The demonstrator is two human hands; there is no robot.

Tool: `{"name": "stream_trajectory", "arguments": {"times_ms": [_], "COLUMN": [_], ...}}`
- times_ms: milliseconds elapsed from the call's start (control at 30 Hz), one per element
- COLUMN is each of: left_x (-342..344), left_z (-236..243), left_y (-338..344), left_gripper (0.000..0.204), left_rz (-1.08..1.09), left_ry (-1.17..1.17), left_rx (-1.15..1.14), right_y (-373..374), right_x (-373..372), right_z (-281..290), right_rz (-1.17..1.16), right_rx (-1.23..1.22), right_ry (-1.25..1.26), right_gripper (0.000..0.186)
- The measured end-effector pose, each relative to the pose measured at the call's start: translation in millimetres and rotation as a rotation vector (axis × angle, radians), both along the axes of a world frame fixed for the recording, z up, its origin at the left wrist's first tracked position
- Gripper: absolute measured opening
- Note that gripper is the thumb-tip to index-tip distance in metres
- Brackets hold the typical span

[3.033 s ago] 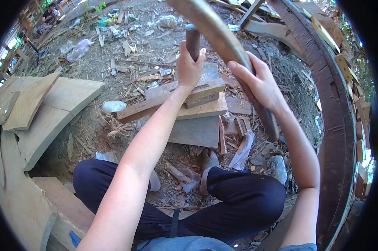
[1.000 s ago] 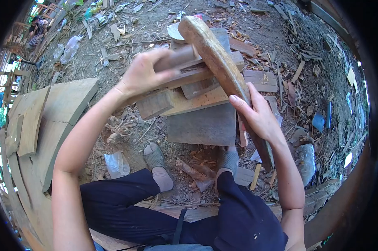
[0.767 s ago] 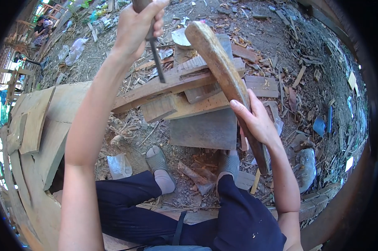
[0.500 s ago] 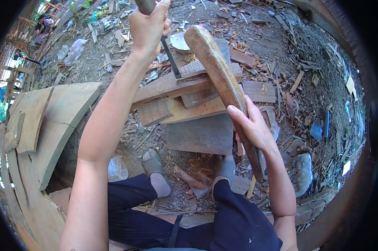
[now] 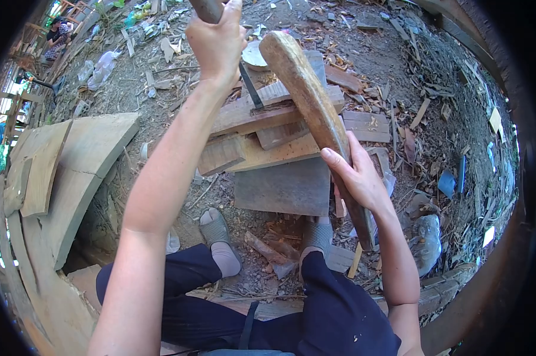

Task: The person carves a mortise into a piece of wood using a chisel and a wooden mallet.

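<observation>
My left hand (image 5: 216, 50) is wrapped round the handle of a chisel (image 5: 251, 88), whose dark blade slants down to a cut slot in a wooden workpiece (image 5: 235, 120). In my right hand (image 5: 363, 177) is a long, worn wooden club (image 5: 303, 89), gripped near its narrow end, its thick rounded end raised in front of the workpiece. The club hides part of the workpiece's right side. Beneath lie stacked wooden offcuts (image 5: 220, 155) and a grey block (image 5: 282, 188).
Large curved boards (image 5: 99, 151) lean at the left. My sandaled feet (image 5: 220, 237) flank wood scraps (image 5: 272, 255). Chips, planks and plastic litter cover the ground; a clear plastic bag (image 5: 426, 246) lies at the right. Another person (image 5: 57, 37) sits far off at upper left.
My left forearm and hand have shifted slightly right, and the chisel's tip sits a little further right along the slot. The club in my right hand has barely moved.
</observation>
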State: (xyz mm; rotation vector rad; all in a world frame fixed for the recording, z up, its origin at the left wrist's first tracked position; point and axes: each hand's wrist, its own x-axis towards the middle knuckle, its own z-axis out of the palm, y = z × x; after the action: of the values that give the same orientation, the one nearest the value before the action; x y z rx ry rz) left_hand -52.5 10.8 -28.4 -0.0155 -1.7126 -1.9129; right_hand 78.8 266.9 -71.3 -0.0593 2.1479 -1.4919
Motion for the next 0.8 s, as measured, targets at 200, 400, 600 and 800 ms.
{"name": "stream_trajectory", "arguments": {"times_ms": [200, 400, 600, 800], "left_x": [4.1, 10.7, 39.8, 37.6], "left_z": [4.0, 6.9, 9.2, 2.5], "left_y": [30.1, 33.8, 49.2, 42.9], "left_gripper": [0.024, 0.031, 0.033, 0.036], "left_rz": [0.145, 0.229, 0.222, 0.285], "left_ry": [0.111, -0.051, -0.033, 0.039], "left_rx": [-0.225, -0.335, -0.287, -0.368], "right_y": [-1.4, -4.2, 0.2, -29.7], "right_x": [0.7, 1.8, -2.5, -8.3], "right_z": [-1.4, -2.1, 78.0, 226.9], "right_rz": [-0.002, -0.042, -0.122, -0.099], "right_rx": [-0.05, -0.087, -0.088, -0.162], "right_ry": [0.021, 0.08, 0.2, 0.808], "right_gripper": [0.076, 0.046, 0.047, 0.042]}}
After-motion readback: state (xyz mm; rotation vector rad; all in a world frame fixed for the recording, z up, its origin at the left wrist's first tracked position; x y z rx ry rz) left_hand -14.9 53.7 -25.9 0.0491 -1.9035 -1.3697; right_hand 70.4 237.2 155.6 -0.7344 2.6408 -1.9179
